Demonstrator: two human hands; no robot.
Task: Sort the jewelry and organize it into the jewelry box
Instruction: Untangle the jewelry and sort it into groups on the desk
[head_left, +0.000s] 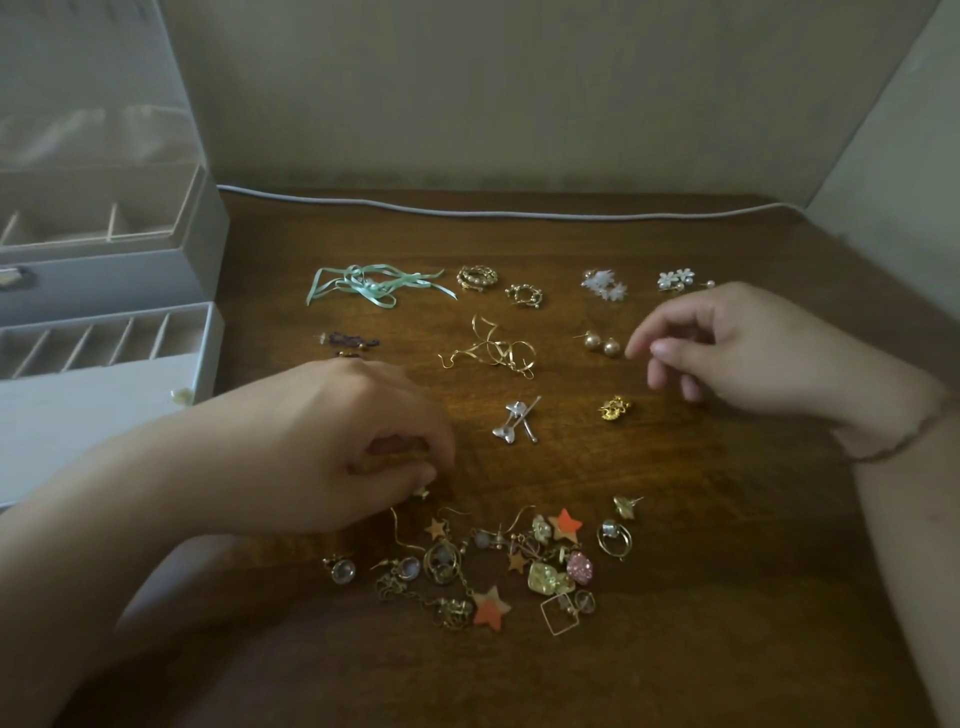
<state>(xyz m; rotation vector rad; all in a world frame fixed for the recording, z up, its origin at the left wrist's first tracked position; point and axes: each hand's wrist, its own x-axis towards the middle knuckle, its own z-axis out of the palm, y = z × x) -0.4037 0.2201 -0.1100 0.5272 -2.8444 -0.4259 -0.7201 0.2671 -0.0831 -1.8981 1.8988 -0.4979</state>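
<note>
A mixed pile of earrings (498, 564) lies on the wooden table (727, 571) near me. Sorted pairs lie farther back: mint ribbon earrings (371, 285), gold hoops (477, 277), white flower earrings (675, 279), pearl studs (602, 344), gold wire earrings (493, 349) and silver studs (517, 420). My left hand (358, 441) is at the pile's upper left edge, its curled fingers pinching a small gold earring (421, 491). My right hand (727, 343) hovers just right of the pearl studs, fingers loosely curled and holding nothing. The white jewelry box (104, 249) stands at the left.
The box's lid (88, 78) is raised and its lower drawer (104, 343) with several dividers is pulled out. A grey cable (493, 213) runs along the table's back edge by the wall. A gold cluster earring (615, 408) lies beneath my right hand's fingers.
</note>
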